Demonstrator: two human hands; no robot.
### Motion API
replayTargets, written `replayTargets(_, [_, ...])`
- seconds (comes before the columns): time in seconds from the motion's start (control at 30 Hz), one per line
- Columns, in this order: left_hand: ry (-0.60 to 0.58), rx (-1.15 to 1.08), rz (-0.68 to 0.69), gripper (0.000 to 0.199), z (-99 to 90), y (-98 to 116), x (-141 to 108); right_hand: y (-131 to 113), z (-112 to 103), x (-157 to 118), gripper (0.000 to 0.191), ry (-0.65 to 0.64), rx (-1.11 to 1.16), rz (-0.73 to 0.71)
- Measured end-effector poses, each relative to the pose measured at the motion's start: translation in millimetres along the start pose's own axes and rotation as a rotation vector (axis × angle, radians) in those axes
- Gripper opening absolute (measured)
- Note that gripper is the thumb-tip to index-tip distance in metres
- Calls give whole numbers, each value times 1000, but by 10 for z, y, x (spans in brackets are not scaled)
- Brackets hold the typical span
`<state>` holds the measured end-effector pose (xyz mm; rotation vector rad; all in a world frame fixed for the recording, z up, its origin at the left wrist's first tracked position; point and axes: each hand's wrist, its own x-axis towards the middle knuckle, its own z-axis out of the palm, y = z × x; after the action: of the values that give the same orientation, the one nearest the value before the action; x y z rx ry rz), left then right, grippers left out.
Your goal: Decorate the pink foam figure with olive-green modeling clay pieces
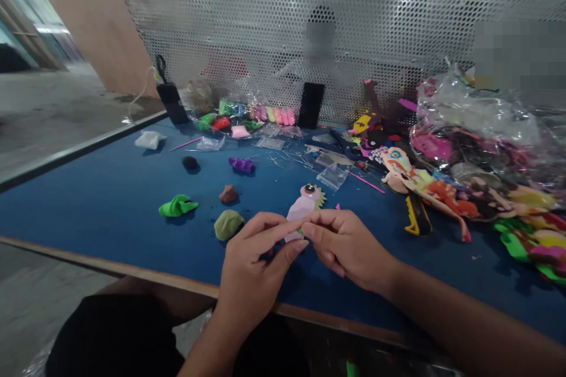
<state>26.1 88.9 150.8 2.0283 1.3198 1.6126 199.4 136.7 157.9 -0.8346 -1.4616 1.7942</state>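
Observation:
A pale pink clay figure [302, 207] with one large dark eye and yellow-green spikes down its side is just beyond my fingertips. My left hand [254, 259] is closed around its lower end, thumb below and forefinger above. My right hand [347, 244] pinches a tiny bright green clay piece [300, 230] where both hands' fingertips meet, against the figure. Partly hidden by the fingers is the figure's bottom. To the left of my left hand lie an olive clay lump [229, 225], a brown clay lump [229, 194] and a twisted bright green clay lump [178, 206].
Purple clay [242, 165] and a black lump [190, 163] sit farther back on the blue table [110, 200]. A phone [311, 106] leans against the perforated metal panel [247, 23]. At right are a yellow-black box cutter [417, 215] and a heap of colourful clay and plastic bags [477, 159].

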Motion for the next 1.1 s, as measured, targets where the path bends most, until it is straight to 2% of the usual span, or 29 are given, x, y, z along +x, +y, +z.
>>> replayTargets(0.33, [77,-3,-6,20,14,8,-19,12,-9,-18,28,-16,51,69])
replayTargets(0.57, [-7,-1,45,25,3,0,-44,16,-13,-2,31,-64,103,119])
replayTargets(0.8, [-15,13,81,22,35,-25,-80,12,-43,-30,29,-92,12,107])
replayTargets(0.9, [-12,32,30,30,23,-5,-92,-35,-33,-2,27,-28,97,58])
replayTargets(1.0, [2,-5,-21,23,-12,24,-99,-75,-16,34,34,56,209,33])
replayTargets(1.1, [38,-31,-32,20,-39,31,-95,-70,-5,47,35,67,212,40])
